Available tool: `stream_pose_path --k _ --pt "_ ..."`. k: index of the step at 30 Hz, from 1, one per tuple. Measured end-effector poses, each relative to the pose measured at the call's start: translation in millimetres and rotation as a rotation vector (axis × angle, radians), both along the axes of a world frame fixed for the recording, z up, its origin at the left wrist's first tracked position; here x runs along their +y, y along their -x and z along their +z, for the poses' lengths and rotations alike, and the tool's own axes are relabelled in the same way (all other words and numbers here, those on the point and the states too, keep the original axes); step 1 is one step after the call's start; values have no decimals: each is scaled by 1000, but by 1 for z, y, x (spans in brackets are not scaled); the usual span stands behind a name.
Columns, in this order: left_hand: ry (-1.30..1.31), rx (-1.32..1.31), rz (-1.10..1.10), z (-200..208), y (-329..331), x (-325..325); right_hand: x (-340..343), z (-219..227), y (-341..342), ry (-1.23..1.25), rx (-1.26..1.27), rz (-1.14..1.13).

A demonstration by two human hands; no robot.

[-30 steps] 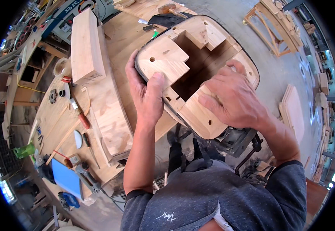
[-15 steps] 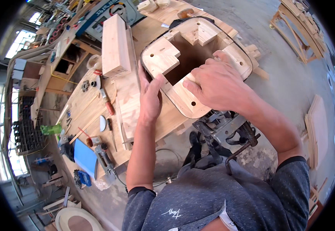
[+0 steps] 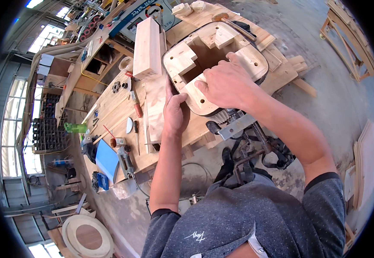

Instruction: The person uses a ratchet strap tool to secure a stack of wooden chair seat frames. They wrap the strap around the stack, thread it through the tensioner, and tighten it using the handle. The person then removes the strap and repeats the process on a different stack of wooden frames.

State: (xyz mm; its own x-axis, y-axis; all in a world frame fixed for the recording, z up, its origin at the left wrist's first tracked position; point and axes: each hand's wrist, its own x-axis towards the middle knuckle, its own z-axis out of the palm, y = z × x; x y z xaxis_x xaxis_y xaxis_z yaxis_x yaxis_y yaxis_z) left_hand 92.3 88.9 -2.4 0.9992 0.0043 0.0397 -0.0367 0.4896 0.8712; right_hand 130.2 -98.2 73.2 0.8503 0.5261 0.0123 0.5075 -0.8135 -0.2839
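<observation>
A hollow wooden frame with rounded corners, a dark edge band and several drilled holes is held over the far part of the workbench. Blocks fill its inner corners around a deep opening. My left hand grips its near left side, thumb toward the top and fingers mostly hidden along the wall. My right hand is closed over the near rim, its fingers curled toward the opening. Directly below the near side is a metal clamp vise with a bent crank handle.
A thick wooden block stands left of the frame on the workbench. Nearer lie a red-handled tool, a screwdriver, a blue sheet and an air nailer. A mallet lies behind the frame.
The frame has shifted away from my body and tipped slightly, with both hands still on it. More of the vise shows below it. The whole view has also swung a little.
</observation>
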Motion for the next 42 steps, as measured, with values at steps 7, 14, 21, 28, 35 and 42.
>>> stream_pose_path --k 7,14,21,28,35,42 --pt "14 65 26 13 17 -18 -9 -12 5 -278 -299 9" --pt "47 36 52 -1 18 -22 -50 -21 60 -660 -334 149" --pt "58 38 88 -2 23 -28 -53 -21 63 -565 -287 174" --pt "72 -4 86 -9 28 -27 -51 -21 60 -635 -313 189" --pt "-126 85 359 -28 101 -60 -56 -24 60 -677 -333 198" --pt "101 276 -32 -29 196 -108 -94 -38 116 -789 -148 -14"
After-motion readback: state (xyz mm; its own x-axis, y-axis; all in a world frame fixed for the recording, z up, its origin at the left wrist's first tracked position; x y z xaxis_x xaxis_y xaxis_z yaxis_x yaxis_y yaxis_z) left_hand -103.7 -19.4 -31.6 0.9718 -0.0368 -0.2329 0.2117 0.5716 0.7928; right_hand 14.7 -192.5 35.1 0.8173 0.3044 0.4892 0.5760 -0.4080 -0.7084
